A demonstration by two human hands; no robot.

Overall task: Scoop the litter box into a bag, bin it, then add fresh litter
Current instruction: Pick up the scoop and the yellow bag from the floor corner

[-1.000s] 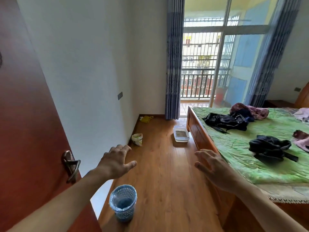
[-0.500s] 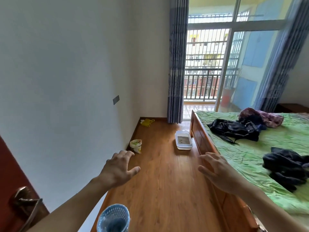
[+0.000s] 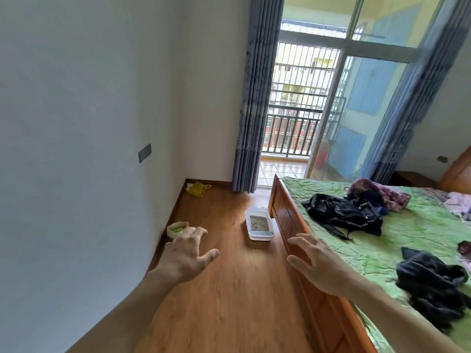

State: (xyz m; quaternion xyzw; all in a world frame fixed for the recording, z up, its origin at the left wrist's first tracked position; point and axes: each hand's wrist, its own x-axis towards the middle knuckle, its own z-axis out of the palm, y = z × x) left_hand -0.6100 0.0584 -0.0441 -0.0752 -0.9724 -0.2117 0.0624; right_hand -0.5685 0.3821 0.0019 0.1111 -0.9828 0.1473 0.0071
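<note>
At the left of the frame we are seeing a white wall (image 3: 76, 123) with a grey switch plate (image 3: 144, 153). Low along it, a green-and-white bag (image 3: 175, 228) is sitting on the wooden floor (image 3: 229, 289), and a yellow bag (image 3: 197, 189) is lying in the corner. We are holding our left hand (image 3: 184, 259) out over the floor, fingers spread wide and holding nothing. At centre, the litter box (image 3: 260, 225) is resting on the floor just beside the bed's footboard (image 3: 288, 220). Our right hand (image 3: 318, 267) is reaching forward, fingers relaxed and empty. At the right, dark clothes (image 3: 344, 215) are lying on the green bed (image 3: 382, 240).
</note>
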